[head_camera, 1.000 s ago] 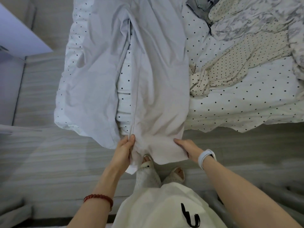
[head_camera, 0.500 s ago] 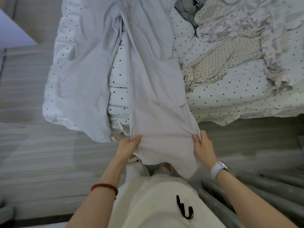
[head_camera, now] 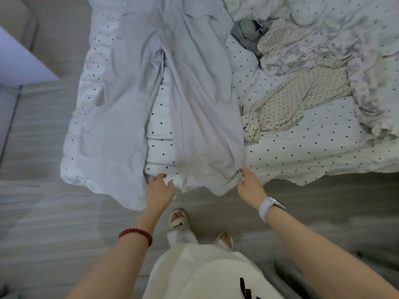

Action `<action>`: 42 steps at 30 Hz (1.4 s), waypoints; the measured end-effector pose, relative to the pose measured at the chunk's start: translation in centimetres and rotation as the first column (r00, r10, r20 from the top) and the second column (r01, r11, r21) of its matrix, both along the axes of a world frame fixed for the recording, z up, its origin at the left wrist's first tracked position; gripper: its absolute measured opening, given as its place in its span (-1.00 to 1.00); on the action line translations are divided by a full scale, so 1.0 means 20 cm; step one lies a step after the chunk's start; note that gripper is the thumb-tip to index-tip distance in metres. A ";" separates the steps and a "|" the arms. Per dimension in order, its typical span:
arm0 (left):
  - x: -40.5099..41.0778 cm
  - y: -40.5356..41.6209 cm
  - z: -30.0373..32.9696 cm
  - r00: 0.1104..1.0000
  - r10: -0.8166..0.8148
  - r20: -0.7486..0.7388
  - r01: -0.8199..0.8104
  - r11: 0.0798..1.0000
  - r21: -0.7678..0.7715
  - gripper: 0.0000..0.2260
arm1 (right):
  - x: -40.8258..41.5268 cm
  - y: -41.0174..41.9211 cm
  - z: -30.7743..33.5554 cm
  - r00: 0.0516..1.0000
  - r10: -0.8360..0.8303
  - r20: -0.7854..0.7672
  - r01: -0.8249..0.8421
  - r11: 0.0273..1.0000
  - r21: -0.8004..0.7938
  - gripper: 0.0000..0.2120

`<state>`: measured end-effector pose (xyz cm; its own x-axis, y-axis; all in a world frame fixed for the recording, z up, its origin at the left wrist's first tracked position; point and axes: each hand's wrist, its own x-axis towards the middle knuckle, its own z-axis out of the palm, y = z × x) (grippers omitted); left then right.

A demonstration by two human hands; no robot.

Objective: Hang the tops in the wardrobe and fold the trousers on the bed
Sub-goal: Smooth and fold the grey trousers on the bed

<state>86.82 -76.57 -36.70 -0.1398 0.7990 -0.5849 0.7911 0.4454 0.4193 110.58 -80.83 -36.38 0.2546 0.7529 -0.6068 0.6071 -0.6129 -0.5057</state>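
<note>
Pale grey trousers lie spread flat on the bed, both legs running toward me with hems hanging over the bed's near edge. The right leg lies between my hands. My left hand hovers by that leg's left hem corner, fingers relaxed and holding nothing. At the leg's right corner, my right hand has its fingers spread, just clear of the cloth. The left leg drapes over the bed corner.
A cream dotted garment and a marbled white-grey one lie crumpled on the right of the polka-dot sheet. Folded denim sits at the back. Grey wood floor runs below; a white furniture corner stands at left.
Both hands have let go of the right trouser leg's hem, which now lies flat on the bed edge. The hands have drawn slightly away from the cloth.
</note>
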 end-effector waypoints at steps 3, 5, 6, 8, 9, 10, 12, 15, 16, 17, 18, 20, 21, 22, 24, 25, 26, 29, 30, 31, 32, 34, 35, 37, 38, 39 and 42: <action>-0.02 0.31 0.05 0.997 -0.043 -0.060 0.053 0.984 0.168 -0.67 | -0.11 0.30 0.06 0.999 0.039 -0.017 -0.036 0.989 0.144 -0.62; -0.04 0.52 0.08 0.988 -0.070 -0.135 0.105 0.955 0.277 -0.69 | -0.19 0.50 0.10 0.997 0.072 -0.003 -0.069 0.967 0.244 -0.64; -0.06 0.63 0.09 0.983 -0.072 -0.166 0.124 0.937 0.327 -0.70 | -0.24 0.60 0.12 0.997 0.081 0.016 -0.082 0.954 0.290 -0.65; -0.09 0.89 0.10 0.978 -0.082 -0.192 0.154 0.903 0.401 -0.70 | -0.34 0.85 0.12 0.995 0.068 0.075 -0.090 0.934 0.345 -0.67; -0.10 1.01 0.10 0.974 -0.100 -0.204 0.179 0.889 0.422 -0.69 | -0.39 0.96 0.13 0.992 0.051 0.118 -0.091 0.930 0.356 -0.66; -0.11 1.12 0.10 0.968 -0.129 -0.216 0.212 0.879 0.428 -0.68 | -0.44 1.07 0.13 0.986 0.032 0.164 -0.090 0.929 0.359 -0.63; -0.13 1.30 0.06 0.936 -0.217 -0.278 0.315 0.868 0.385 -0.64 | -0.53 1.26 0.10 0.957 0.015 0.291 -0.115 0.937 0.331 -0.57; -0.17 1.42 -0.01 0.886 -0.319 -0.336 0.429 0.840 0.333 -0.74 | -0.58 1.43 0.05 0.909 0.010 0.416 -0.133 0.954 0.269 -0.66; -0.19 1.43 -0.03 0.883 -0.329 -0.336 0.442 0.824 0.354 -0.85 | -0.59 1.44 0.04 0.920 0.003 0.392 -0.116 0.958 0.263 -0.72; -0.22 1.42 -0.05 0.884 -0.330 -0.331 0.444 0.814 0.374 -0.94 | -0.60 1.44 0.04 0.934 0.010 0.356 -0.116 0.954 0.276 -0.76; -0.27 1.45 -0.07 0.883 -0.337 -0.326 0.445 0.821 0.358 -0.98 | -0.63 1.47 0.03 0.944 0.032 0.327 -0.124 0.956 0.265 -0.78; -0.34 1.46 -0.07 0.884 -0.342 -0.319 0.444 0.826 0.347 -0.95 | -0.68 1.46 0.04 0.941 0.111 0.319 -0.205 0.939 0.277 -0.81; -0.37 1.47 -0.07 0.884 -0.346 -0.314 0.451 0.808 0.378 -0.95 | -0.70 1.45 0.04 0.918 0.159 0.364 -0.270 0.922 0.279 -0.81; -0.39 1.49 -0.07 0.884 -0.357 -0.301 0.459 0.782 0.421 -0.96 | -0.70 1.46 0.03 0.887 0.187 0.421 -0.317 0.911 0.264 -0.79; -0.38 1.55 -0.04 0.902 -0.364 -0.232 0.432 0.765 0.478 -0.79 | -0.68 1.47 0.02 0.850 0.186 0.493 -0.343 0.905 0.251 -0.64; -0.34 1.62 -0.01 0.913 -0.366 -0.182 0.405 0.751 0.522 -0.68 | -0.66 1.51 0.02 0.850 0.164 0.501 -0.332 0.905 0.267 -0.59; -0.30 1.68 0.01 0.916 -0.375 -0.145 0.388 0.731 0.561 -0.60 | -0.63 1.55 0.03 0.848 0.179 0.498 -0.346 0.900 0.265 -0.56; -0.15 1.91 0.03 0.819 -0.539 -0.198 0.550 0.637 0.540 -0.50 | -0.55 1.69 0.01 0.735 0.473 0.486 -0.576 0.814 0.079 -0.45; -0.11 1.97 0.02 0.754 -0.614 -0.234 0.645 0.627 0.437 -0.50 | -0.54 1.73 -0.01 0.690 0.586 0.426 -0.644 0.765 -0.010 -0.43; -0.08 2.02 0.00 0.689 -0.681 -0.247 0.723 0.628 0.287 -0.51 | -0.52 1.77 -0.02 0.673 0.657 0.340 -0.668 0.737 -0.102 -0.45; -0.06 2.07 -0.03 0.640 -0.733 -0.231 0.768 0.626 0.139 -0.53 | -0.51 1.80 -0.03 0.673 0.688 0.271 -0.670 0.723 -0.169 -0.47; -0.07 2.13 -0.08 0.578 -0.798 -0.167 0.808 0.589 -0.016 -0.56 | -0.51 1.87 0.00 0.701 0.681 0.214 -0.653 0.733 -0.194 -0.51; -0.09 2.15 -0.09 0.587 -0.798 -0.132 0.808 0.588 0.039 -0.59 | -0.52 1.89 0.01 0.721 0.656 0.224 -0.635 0.755 -0.163 -0.55; -0.16 2.13 -0.05 0.719 -0.688 -0.097 0.672 0.654 0.346 -0.65 | -0.53 1.91 0.03 0.791 0.517 0.326 -0.547 0.837 0.002 -0.65; -0.22 2.11 -0.04 0.816 -0.570 -0.098 0.542 0.695 0.473 -0.68 | -0.56 1.92 0.04 0.835 0.399 0.379 -0.477 0.868 0.137 -0.67; -0.29 2.07 -0.03 0.902 -0.422 -0.096 0.403 0.740 0.538 -0.70 | -0.60 1.91 0.06 0.879 0.284 0.383 -0.400 0.876 0.270 -0.67; -0.57 1.90 -0.05 0.998 -0.007 -0.065 0.024 0.965 0.262 -0.45 | -0.75 1.87 0.07 0.949 0.200 0.242 -0.297 0.820 0.489 -0.63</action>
<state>75.50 -38.66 -37.76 -0.1561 0.9258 -0.3443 0.8255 0.3137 0.4691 95.59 -43.53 -34.99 0.0790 0.9938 -0.0785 0.8096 -0.1100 -0.5766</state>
